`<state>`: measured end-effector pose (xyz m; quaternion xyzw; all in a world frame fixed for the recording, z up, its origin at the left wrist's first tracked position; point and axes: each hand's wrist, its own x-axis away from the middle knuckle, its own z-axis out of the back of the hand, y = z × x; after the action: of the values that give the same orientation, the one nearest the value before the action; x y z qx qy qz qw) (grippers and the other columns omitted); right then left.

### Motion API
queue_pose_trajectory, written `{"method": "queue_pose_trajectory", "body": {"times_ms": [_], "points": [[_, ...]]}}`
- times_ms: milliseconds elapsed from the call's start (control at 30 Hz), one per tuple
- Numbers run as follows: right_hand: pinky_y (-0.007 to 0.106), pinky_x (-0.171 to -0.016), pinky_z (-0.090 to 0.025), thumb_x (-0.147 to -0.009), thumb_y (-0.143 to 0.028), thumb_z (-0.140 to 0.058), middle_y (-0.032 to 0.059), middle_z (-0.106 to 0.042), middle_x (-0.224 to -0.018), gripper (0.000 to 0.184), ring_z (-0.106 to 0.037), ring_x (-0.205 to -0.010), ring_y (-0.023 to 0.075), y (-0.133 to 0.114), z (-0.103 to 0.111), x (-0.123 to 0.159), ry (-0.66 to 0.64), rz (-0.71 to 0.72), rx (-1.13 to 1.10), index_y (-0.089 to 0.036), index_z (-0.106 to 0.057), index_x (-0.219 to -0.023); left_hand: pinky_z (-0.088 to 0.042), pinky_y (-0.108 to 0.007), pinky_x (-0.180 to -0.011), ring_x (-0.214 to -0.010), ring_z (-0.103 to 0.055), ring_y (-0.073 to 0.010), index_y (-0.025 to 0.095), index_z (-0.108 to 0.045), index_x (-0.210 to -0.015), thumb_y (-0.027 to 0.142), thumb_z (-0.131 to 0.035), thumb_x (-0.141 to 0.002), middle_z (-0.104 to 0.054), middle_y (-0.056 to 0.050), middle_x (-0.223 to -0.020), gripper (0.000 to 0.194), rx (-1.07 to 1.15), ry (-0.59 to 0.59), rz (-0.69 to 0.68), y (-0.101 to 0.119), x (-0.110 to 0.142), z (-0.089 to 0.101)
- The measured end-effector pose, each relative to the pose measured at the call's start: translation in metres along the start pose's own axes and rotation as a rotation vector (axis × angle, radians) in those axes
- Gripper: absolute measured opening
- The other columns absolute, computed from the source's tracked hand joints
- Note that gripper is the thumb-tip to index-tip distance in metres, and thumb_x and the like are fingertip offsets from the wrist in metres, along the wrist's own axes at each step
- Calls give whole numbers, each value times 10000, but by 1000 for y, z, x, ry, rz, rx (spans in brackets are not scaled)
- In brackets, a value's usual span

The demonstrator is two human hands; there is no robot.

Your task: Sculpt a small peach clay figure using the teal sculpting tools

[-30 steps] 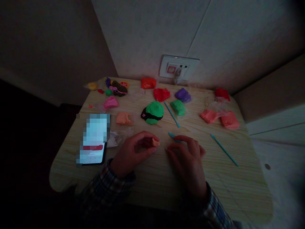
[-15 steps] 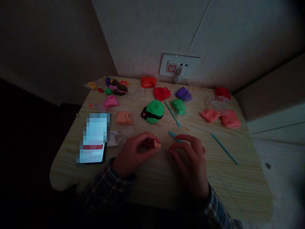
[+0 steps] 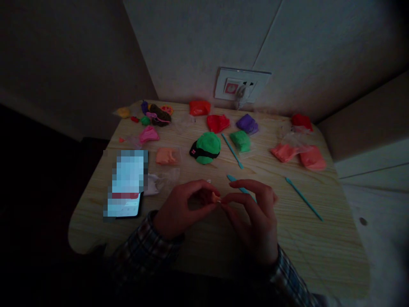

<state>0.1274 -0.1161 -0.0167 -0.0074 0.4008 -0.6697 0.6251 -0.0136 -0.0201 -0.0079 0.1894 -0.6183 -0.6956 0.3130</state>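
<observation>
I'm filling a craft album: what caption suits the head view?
Left hand pinching a small peach piece close to the right hand, with a green-and-black model beyond on the table.

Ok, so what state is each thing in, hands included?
Left hand, closed on small peach clay piece
Right hand, pinched on a tiny pale bit
Phone, screen lit
Green clay model, resting untouched
Green clay block, bagged
Blue tool at far right, lying flat
Plug, in wall socket
</observation>
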Motion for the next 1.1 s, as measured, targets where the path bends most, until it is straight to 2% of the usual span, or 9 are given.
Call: {"method": "queue_pose_trajectory", "body": {"times_ms": [267,633,1100], "points": [[362,-820,-328,-880,-205,-567,43,-609,-1013,33,-548,-960,203,0,-1,-1,6,36,39,-229,-589,-886,-500,-256,-685,-717,-620,-140,149,-631,-880,199,-635,-761,-666,-26,-790,129,-42,-15,-57,1,0,0],[365,-817,-327,-883,-201,-564,41,-615,-1006,47,-552,-964,205,0,-2,0,8,40,45,-237,-595,-881,-498,-258,-675,-712,-617,-146,152,-641,-851,242,-614,-783,-668,-27,-770,116,-76,17,-46,2,-1,-1],[364,-805,-325,-892,-212,-554,37,-626,-993,43,-558,-945,200,0,-2,0,11,61,57,-231,-592,-883,-485,-247,-660,-700,-610,-142,149,-633,-808,204,-588,-802,-660,-24,-748,72,-116,30,-68,4,-2,-2]]}}
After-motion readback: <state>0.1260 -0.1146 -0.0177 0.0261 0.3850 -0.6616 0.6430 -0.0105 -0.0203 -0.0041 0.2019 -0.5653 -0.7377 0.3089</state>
